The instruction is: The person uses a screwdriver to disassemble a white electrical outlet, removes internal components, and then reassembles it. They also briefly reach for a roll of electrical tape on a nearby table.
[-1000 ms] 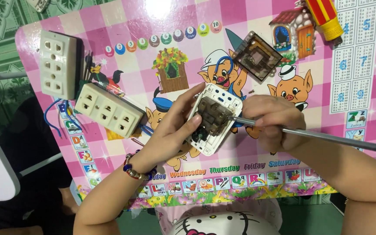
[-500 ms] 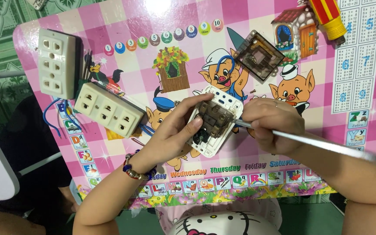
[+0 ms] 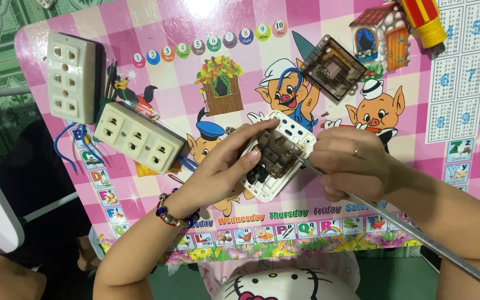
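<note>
Your left hand point(image 3: 226, 166) grips the white switch plate point(image 3: 278, 155) by its near edge, thumb pressed on the brown inner block, holding it tilted just above the middle of the pink table point(image 3: 156, 66). Your right hand point(image 3: 354, 169) is closed around a thin metal rod point(image 3: 418, 236), its tip touching the brown block — so, by the look of it, you are at the prying or loosening step on the back of the switch. The next move likely calls for a steady hold on the plate and light pressure at the tip, since smooth plastic can slip.

The plate is glossy, hard and square with rounded corners; the block is darker and ridged. A brown square frame point(image 3: 333, 68) lies apart, further up the table. Two cream sockets point(image 3: 139, 136) point(image 3: 70, 76) sit to the left, blocky, with blue wires trailing. A red-and-yellow tool handle point(image 3: 424, 22) rests at the far right corner.
</note>
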